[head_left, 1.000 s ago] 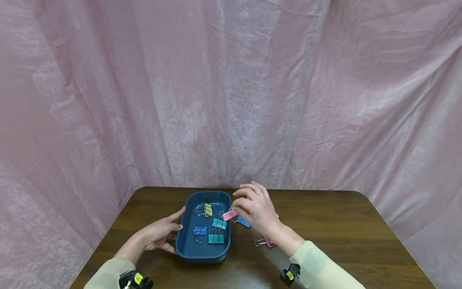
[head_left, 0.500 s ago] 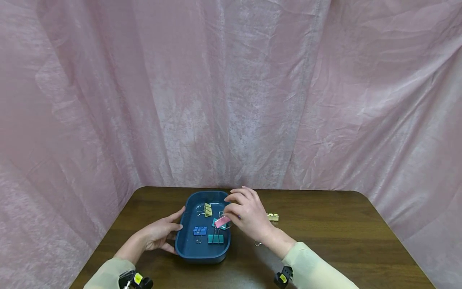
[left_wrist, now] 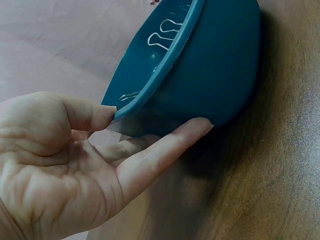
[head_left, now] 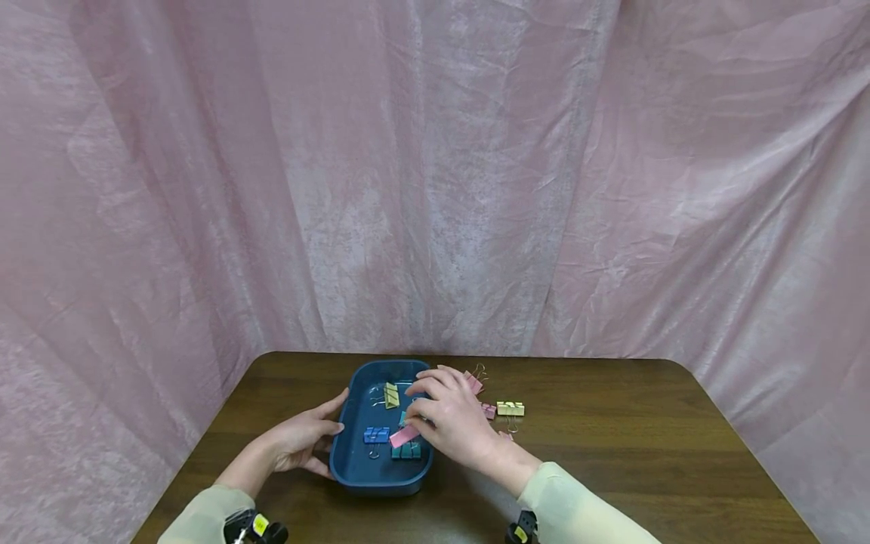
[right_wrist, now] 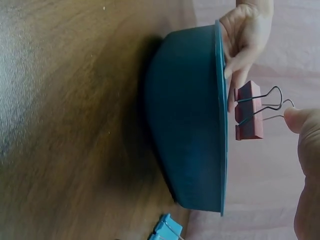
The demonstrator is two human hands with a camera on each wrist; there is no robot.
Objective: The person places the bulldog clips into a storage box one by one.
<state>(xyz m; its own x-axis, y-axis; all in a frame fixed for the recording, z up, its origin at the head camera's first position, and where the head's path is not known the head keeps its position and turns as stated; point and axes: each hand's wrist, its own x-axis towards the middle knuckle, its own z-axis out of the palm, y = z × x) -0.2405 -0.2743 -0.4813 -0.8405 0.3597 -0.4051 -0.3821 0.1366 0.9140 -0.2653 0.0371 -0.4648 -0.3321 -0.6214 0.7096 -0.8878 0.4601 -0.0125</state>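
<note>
Right hand (head_left: 450, 417), pinching one pink clip (head_left: 404, 436), is now hovering farther left above one box (head_left: 359, 466) holding four clips (head_left: 377, 435); straight-fingered left hand (head_left: 302, 440) is touching the box.

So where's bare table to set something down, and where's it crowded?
Bare table: from its yellow clip rightward to the edge, and the near strip between tray and sleeves. Crowded: the tray around the pink clip in the right hand, and right of that hand, among loose clips.

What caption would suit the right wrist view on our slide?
Right hand holding a pink binder clip over the blue tray, left hand at its far side.
</note>
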